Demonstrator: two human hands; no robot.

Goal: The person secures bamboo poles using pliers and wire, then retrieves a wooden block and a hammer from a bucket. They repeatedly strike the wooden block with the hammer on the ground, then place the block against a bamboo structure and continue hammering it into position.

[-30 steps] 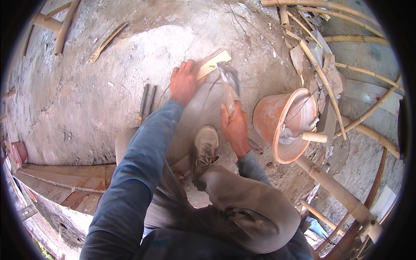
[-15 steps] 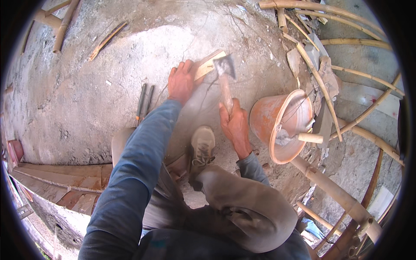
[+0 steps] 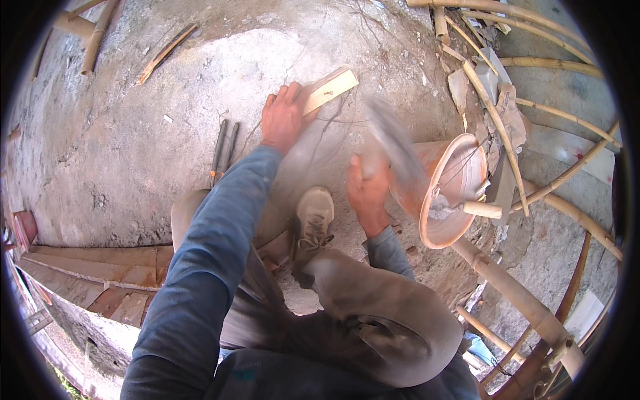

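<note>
My left hand (image 3: 283,119) presses a short pale wood block (image 3: 332,90) against the ground, fingers wrapped over its near end. A small bent nail (image 3: 328,93) shows on the block's light face. To the right, my right hand (image 3: 369,190) grips the wooden handle of a hatchet (image 3: 397,137). Motion smears its metal head into a grey streak, apart from the block and in front of the bucket. The orange-brown bucket (image 3: 429,223) is beside my right hand, its mouth facing right, with a wooden handle (image 3: 481,209) sticking out of it.
Two dark-handled tools (image 3: 220,150) lie left of my left forearm. Bamboo poles (image 3: 527,293) and scraps crowd the right side. A split wood strip (image 3: 167,53) lies at the far left. My shoe (image 3: 315,217) rests between the hands, and brown boards (image 3: 100,270) line the lower left.
The hatchet has swung away from the block toward the right, its head now over the bucket's side. My right hand has shifted slightly right; the left still holds the block.
</note>
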